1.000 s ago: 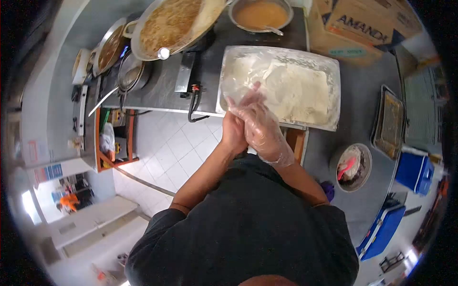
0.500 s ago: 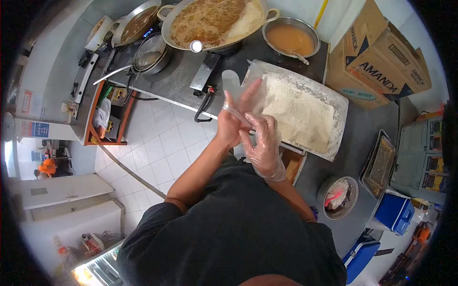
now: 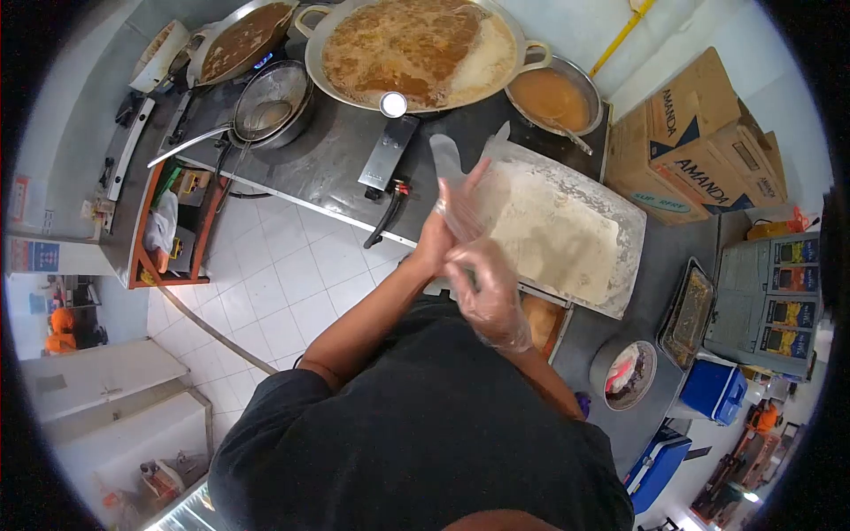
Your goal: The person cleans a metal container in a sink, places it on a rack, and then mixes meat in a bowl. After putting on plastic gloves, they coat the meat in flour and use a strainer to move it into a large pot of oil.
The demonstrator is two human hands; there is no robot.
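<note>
A clear plastic glove (image 3: 469,208) is partly over my left hand (image 3: 452,221), whose fingers are spread; its empty finger tips stick out loosely beyond them. Just below, at my left wrist, my right hand (image 3: 489,296) wears another clear glove, its fingers closed on the left glove's cuff. Some of that grip is blurred. Beside both hands, to the right, lies a large tray (image 3: 630,257) of pale flour-like powder, with a shadow across the powder.
A wide pan of bubbling oil (image 3: 398,53), a bowl of orange liquid (image 3: 549,97) and strainers (image 3: 266,102) stand at the back. A cardboard box (image 3: 699,150) is at right, with a bowl of white stuff (image 3: 624,376) and wire-topped trays (image 3: 686,314) nearer. A hose (image 3: 217,327) crosses the floor.
The glove has come further down over my left hand, and my right hand has moved slightly down towards the left wrist. The view has shifted a little.
</note>
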